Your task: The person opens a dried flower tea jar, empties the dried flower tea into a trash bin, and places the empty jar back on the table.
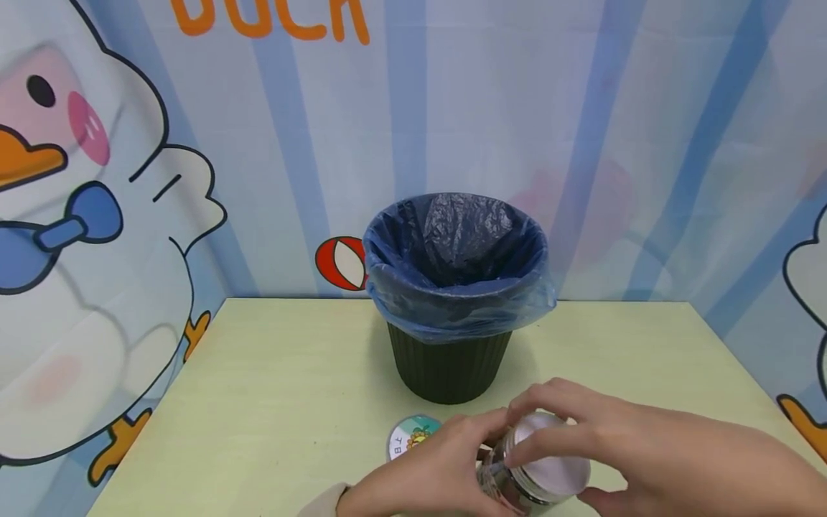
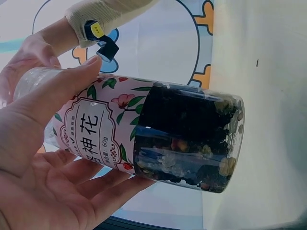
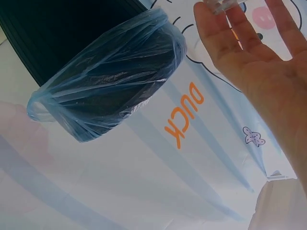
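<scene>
My left hand (image 1: pixel 436 463) grips a clear plastic jar (image 2: pixel 184 139) around its side, thumb across one side and fingers beneath in the left wrist view. The jar has a pink floral label (image 2: pixel 98 127), and dark dried pieces fill its bottom end. It tilts, its whitish top (image 1: pixel 558 463) toward the head camera. Over that top my right hand (image 1: pixel 601 431) curls its fingers, holding the lid end. In the right wrist view only a clear edge of the jar (image 3: pixel 225 5) shows at the fingertips. Beside the left hand lies a round printed disc (image 1: pixel 403 434), partly covered by it.
A dark ribbed bin (image 1: pixel 446 366) lined with a blue plastic bag (image 1: pixel 459 312) stands beyond the hands, toward the back of the pale yellow table (image 1: pixel 278 402). Behind it hangs a striped backdrop (image 1: pixel 478 108) with a cartoon duck.
</scene>
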The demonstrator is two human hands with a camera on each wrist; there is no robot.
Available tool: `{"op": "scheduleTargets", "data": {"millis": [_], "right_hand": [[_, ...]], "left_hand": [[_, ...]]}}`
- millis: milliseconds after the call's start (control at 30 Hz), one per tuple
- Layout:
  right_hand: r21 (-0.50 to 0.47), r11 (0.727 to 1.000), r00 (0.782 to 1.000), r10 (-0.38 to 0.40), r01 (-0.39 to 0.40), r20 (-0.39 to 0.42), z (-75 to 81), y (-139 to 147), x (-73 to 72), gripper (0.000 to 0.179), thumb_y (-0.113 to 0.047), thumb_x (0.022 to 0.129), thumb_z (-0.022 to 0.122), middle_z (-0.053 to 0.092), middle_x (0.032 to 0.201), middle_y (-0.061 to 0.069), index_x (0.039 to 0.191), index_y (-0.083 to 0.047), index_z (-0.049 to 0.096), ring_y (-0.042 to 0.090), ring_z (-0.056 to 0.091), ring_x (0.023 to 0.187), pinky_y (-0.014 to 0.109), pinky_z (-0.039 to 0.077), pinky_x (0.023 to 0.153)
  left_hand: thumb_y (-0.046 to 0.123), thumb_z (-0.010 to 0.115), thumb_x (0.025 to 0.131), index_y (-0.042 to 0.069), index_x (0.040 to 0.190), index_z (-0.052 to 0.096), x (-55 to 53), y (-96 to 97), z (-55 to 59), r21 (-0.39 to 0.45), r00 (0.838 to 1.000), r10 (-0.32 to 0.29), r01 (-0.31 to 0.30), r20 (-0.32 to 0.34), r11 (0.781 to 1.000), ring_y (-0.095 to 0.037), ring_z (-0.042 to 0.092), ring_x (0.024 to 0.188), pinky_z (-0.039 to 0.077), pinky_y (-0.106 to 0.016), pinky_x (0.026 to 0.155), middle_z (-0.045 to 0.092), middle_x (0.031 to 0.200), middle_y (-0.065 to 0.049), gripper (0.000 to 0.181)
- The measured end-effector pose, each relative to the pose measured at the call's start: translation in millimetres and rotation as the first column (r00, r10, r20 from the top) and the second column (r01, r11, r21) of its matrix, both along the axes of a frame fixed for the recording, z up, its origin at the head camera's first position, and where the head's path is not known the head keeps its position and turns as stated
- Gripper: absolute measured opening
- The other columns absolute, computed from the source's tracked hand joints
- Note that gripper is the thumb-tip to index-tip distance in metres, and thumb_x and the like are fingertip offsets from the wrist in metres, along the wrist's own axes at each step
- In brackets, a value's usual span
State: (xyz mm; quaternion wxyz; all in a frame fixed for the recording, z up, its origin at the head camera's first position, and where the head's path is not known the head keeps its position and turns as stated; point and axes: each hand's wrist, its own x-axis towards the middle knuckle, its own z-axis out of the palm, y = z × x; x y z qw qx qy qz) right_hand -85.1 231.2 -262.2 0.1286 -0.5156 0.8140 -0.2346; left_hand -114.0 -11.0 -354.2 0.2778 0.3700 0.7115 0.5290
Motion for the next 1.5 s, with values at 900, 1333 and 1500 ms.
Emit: {"op": "scheduleTargets", "data": {"millis": [900,1333,1500], "right_hand": [[-0.169,0.979,0.954,-0.156,0.115,-0.254,15.1,19,4.4,0.061,-0.019,0.084,0.083,0.045,0.140,-0.005,0.137,-0.027,0.055,0.011,0.047,0.122,0.031,0.054,0.082],[-0.197,0.949,0.911,-0.296,0.246,-0.287,2.2,34,0.0,0.069,-0.020,0.078,0.087,0.050,0.131,-0.009,0.139,-0.028,0.055,0.007,0.050,0.111,0.028,0.053,0.074],[-0.194,0.939,0.905,-0.328,0.283,-0.270,-9.0,38,-2.5,0.068,-0.020,0.078,0.088,0.051,0.129,-0.011,0.137,-0.030,0.055,0.007,0.051,0.108,0.027,0.054,0.073]], "left_hand": [[0.013,0.087,0.079,0.025,0.136,0.053,1.4,-1.0,6.4,0.123,0.996,0.050,-0.041,-0.071,0.992,-0.004,0.059,0.115,0.046,-0.024,0.097,0.064,0.124,0.010,0.068],[0.015,0.090,0.074,0.028,0.133,0.055,1.6,-7.8,10.5,0.160,0.982,0.120,-0.096,-0.148,0.983,-0.004,0.059,0.115,0.048,-0.027,0.096,0.065,0.122,0.013,0.070],[0.016,0.091,0.074,0.030,0.134,0.054,2.8,-10.8,13.9,0.155,0.979,0.140,-0.117,-0.149,0.981,-0.005,0.058,0.116,0.049,-0.028,0.095,0.064,0.123,0.013,0.072]]}}
